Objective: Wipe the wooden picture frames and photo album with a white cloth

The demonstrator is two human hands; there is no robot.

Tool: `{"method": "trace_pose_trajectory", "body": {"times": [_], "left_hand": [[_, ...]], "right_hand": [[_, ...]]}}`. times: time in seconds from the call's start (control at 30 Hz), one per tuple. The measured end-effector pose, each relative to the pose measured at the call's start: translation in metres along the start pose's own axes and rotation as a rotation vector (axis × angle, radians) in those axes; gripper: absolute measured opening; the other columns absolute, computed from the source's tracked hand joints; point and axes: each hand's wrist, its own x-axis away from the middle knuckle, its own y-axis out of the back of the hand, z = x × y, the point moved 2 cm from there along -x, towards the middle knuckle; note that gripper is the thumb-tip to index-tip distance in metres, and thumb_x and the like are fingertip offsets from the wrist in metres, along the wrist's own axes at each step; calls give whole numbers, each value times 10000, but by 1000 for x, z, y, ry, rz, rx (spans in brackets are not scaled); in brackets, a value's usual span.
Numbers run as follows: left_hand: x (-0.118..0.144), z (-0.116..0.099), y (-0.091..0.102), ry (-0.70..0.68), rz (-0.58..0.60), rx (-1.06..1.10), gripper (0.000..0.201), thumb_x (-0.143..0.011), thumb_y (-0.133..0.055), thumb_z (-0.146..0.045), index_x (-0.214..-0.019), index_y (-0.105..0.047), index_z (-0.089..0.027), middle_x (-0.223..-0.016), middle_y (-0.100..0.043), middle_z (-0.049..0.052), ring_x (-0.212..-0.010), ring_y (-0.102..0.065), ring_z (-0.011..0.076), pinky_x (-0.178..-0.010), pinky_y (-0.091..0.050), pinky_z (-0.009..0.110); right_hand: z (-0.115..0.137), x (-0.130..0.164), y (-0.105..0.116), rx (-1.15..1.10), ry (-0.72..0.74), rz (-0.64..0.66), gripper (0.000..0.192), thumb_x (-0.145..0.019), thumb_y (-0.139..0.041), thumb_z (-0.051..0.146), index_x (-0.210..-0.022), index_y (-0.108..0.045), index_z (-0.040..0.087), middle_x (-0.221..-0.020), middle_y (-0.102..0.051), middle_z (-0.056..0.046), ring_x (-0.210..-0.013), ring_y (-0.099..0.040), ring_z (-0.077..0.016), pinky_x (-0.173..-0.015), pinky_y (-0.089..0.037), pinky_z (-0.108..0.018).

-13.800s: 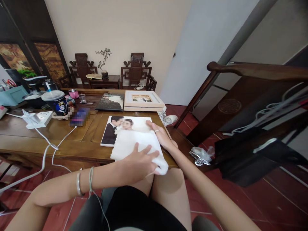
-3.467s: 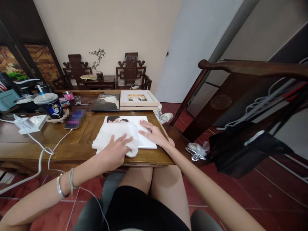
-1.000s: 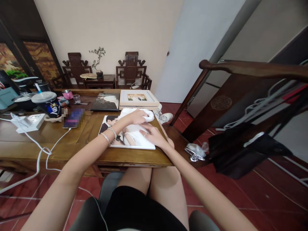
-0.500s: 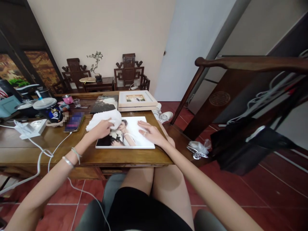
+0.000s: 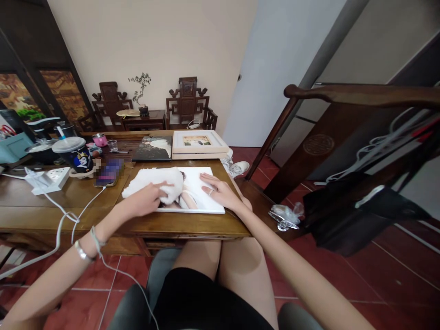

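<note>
The table (image 5: 68, 201) carries a large photo print (image 5: 197, 192) lying flat near its front edge, just under both hands. By the look of it the wiping is partway: a white cloth (image 5: 153, 181) covers the print's left part, while the right part lies bare. The left hand (image 5: 146, 201) presses flat on the cloth, fingers spread. The right hand (image 5: 220, 190) rests open on the print's right side, steadying it.

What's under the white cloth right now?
The white cloth lies over the left part of the large white-bordered photo print, pressed by the left hand. That covered part is hidden; the right hand rests flat beside it.
</note>
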Motion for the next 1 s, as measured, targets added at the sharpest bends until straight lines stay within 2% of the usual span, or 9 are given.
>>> {"method": "trace_pose_trajectory", "body": {"times": [0.1,0.2,0.3,0.37,0.47,0.6,0.73,0.83,1.0], "left_hand": [[-32,46,3,25,-29,-2,347,-730,-399,-17,-802,-709,-155,-1078,-752,78,-1056,-660,194,-973,-456,259],[-59,84,6,51,-72,-6,296,-693,-429,-50,-757,-702,-146,-887,-759,56,-876,-662,197,-860,-469,244],[-75,105,7,98,-96,3,260,-714,-443,-96,-747,-699,-130,-835,-749,57,-792,-638,191,-790,-470,241],[-76,106,6,107,-89,-12,266,-718,-439,-97,-752,-702,-127,-832,-747,61,-791,-641,196,-791,-476,250],[-65,90,3,68,-68,-46,313,-701,-422,-48,-776,-710,-146,-897,-758,67,-890,-673,214,-861,-481,270],[-25,48,-2,32,-30,-82,361,-729,-400,3,-800,-715,-157,-1051,-755,101,-1179,-628,231,-1005,-451,291],[27,0,-4,44,7,-99,408,-756,-414,12,-927,-739,-165,-1478,-524,88,-1386,-465,235,-1127,-381,342],[57,-29,-5,29,66,-79,431,-785,-409,13,-935,-746,-209,-1537,-452,9,-1421,-420,222,-1169,-348,385],[60,-42,-7,-3,86,-91,434,-788,-421,22,-978,-737,-207,-1562,-410,-8,-1468,-336,239,-1189,-324,438]], "right_hand": [[0,0,0,-11,3,3,430,-870,-640,370,-1274,-683,227,-1413,-575,-86,-1381,-456,-266,-1205,-285,-482],[0,1,0,-11,-9,7,437,-872,-635,377,-1284,-676,237,-1421,-566,-75,-1388,-448,-263,-1205,-282,-486],[-1,1,0,-4,-13,8,445,-871,-626,371,-1291,-672,232,-1423,-563,-75,-1388,-447,-262,-1205,-283,-484],[-1,0,0,0,-12,8,451,-872,-617,363,-1295,-669,216,-1424,-558,-85,-1387,-448,-264,-1205,-283,-484],[-2,0,0,-6,-8,8,440,-872,-618,354,-1292,-671,232,-1422,-561,-72,-1385,-451,-260,-1205,-286,-485],[-2,0,0,-17,1,-2,428,-866,-636,359,-1278,-680,252,-1417,-570,-55,-1384,-452,-259,-1207,-285,-479],[-2,-1,0,-19,7,-7,427,-865,-633,346,-1278,-679,249,-1416,-569,-55,-1386,-450,-256,-1206,-286,-480],[-1,-1,0,-8,5,-2,430,-870,-621,332,-1286,-673,238,-1420,-563,-62,-1389,-447,-250,-1207,-286,-474],[0,0,0,-8,-8,0,431,-867,-632,336,-1286,-674,247,-1421,-564,-60,-1390,-445,-258,-1209,-277,-486]]}}
